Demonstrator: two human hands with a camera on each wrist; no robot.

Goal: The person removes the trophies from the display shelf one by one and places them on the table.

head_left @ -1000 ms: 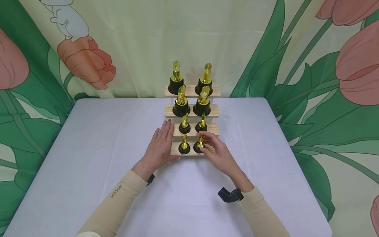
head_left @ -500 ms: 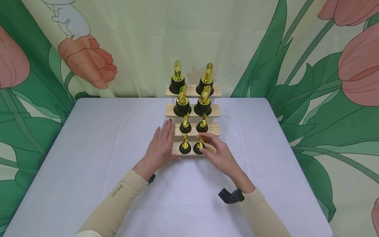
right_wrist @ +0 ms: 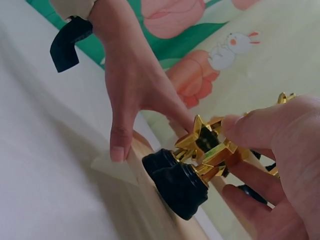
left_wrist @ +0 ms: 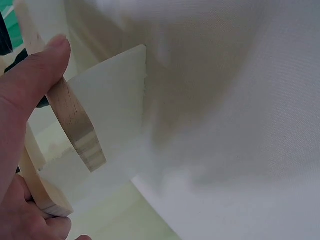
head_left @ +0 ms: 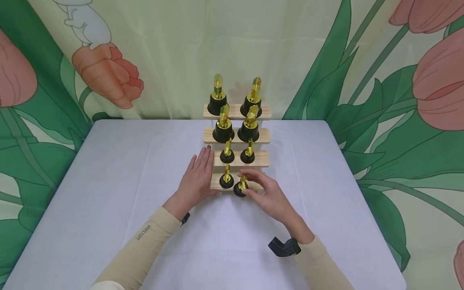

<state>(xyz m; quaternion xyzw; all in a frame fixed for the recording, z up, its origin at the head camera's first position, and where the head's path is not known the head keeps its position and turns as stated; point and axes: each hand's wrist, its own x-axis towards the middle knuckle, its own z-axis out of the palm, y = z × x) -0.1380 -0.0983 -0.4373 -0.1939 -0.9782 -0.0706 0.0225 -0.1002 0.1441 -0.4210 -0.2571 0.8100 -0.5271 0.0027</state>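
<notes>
My right hand pinches a small gold star trophy by its star, thumb on one side and fingers on the other. Its black base hangs at the front edge of the lowest step of a wooden tiered stand. Along the stand's left side rests my left hand, fingers extended, the thumb near the lowest step's front corner. Another small trophy stands on that lowest step, left of the held one. Two more small trophies, one of them this right-hand trophy, occupy the step above.
Larger trophies with black bases, such as this front trophy and this rear trophy, stand in pairs on the upper two steps. A white cloth covers the table. Behind it hangs a printed curtain.
My right hand has drawn the lower right small trophy off its spot, toward the front edge and slightly left. The left hand has stayed in place against the stand.
</notes>
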